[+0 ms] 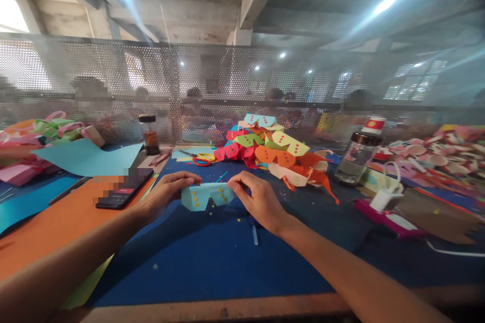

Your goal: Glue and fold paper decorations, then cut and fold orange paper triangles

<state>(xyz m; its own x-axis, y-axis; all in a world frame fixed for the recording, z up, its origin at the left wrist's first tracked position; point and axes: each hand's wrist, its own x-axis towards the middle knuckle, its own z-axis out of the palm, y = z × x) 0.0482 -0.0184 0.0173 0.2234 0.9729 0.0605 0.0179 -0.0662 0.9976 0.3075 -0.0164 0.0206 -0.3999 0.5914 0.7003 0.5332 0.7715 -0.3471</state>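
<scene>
A light blue paper mask (204, 199) with small yellow squares on it is stretched between my hands above the blue table covering (182, 267). My left hand (171, 189) pinches its left top edge. At the opposite upper corner, my right hand (255, 197) grips the paper between thumb and fingers. Tiny paper scraps and a pale strip (255, 235) lie beneath the mask. Just beyond my hands is a heap of coloured paper masks (275, 156), many with small squares stuck on. Scissors (204, 158) with red and yellow handles rest left of that heap.
A phone (125, 189) lies on orange paper (76, 217) at left, near a jar (150, 136) of brown liquid. To the right stand a glass jar (354, 161) and a white object on a magenta base (386, 217). A perforated metal screen (212, 75) runs behind.
</scene>
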